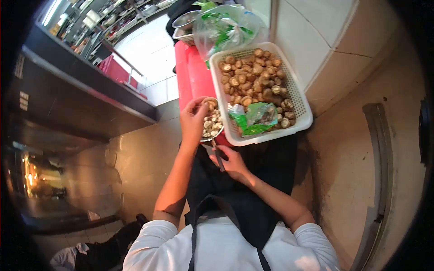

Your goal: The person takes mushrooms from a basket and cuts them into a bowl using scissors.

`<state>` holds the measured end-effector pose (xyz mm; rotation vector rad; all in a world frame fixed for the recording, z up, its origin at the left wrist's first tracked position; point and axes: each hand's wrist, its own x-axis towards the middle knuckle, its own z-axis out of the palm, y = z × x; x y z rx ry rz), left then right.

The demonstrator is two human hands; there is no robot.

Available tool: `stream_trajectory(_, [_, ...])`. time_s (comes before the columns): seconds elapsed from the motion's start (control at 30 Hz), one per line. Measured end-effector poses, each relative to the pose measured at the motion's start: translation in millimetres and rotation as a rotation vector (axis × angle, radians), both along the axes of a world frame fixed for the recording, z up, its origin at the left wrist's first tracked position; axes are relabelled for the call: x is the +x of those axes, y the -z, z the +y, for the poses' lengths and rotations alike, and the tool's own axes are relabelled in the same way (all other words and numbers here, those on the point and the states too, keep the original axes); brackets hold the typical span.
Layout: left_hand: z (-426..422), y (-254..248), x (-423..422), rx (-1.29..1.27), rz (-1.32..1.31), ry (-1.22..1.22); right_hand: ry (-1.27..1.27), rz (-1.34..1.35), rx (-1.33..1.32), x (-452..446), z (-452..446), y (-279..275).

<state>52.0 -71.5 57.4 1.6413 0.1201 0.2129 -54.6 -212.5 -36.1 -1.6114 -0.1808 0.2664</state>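
Note:
My left hand (pixel 193 119) is closed on a brown mushroom (pixel 211 105), held over the far edge of a bowl. That bowl (pixel 210 139) contains many small pale mushroom pieces (pixel 211 125). Nearer my body, my right hand (pixel 234 163) is wrapped round the dark handle of a small knife (pixel 219 159), its short metal end pointing toward the bowl's near rim. Just right of the bowl stands a white plastic basket (pixel 298 106) heaped with brown mushrooms (pixel 253 74). A torn green and clear plastic bag (pixel 257 118) lies on the mushrooms at its near end.
A red surface (pixel 192 67) lies under the basket. Behind it are a clear bag with green contents (pixel 228 31) and a metal bowl (pixel 185 20). A tiled wall (pixel 312 36) borders the right, a steel counter (pixel 86 95) the left. Another person (pixel 97 250) is at lower left.

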Motion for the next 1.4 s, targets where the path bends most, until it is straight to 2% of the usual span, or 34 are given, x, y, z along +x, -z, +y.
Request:
stream_trajectory(0.03, [19,10,0,-0.171,0.052,-0.032,0.054,-0.072,-0.046,-2,3,-2])
stream_trajectory(0.07, [34,21,-2,-0.206,0.103,-0.059,0.109,-0.145,-0.089,-4,5,-4])
stream_trajectory(0.13, [58,30,-11,-0.28,0.204,-0.106,0.01,-0.11,-0.238,-1,1,-32])
stream_trajectory(0.2, [64,34,-22,-0.238,0.208,-0.111,0.059,-0.289,-0.262,-2,7,-30])
stream_trajectory(0.37, [65,39,-39,-0.39,0.246,-0.101,0.035,-0.391,-0.428,4,11,-34])
stream_trajectory(0.7, [54,57,-52,-0.363,0.186,-0.1,0.057,-0.465,-0.562,5,11,-34])
stream_trajectory(0.8, [49,56,-57,-0.353,0.189,-0.082,0.117,-0.635,-0.636,9,10,-28])
stream_trajectory(1.07, [54,72,-63,-0.253,0.119,-0.049,0.054,-0.715,-0.79,10,8,-27])
stream_trajectory(1.4, [53,52,-62,-0.11,0.136,-0.077,0.022,-0.723,-0.837,9,8,-31])
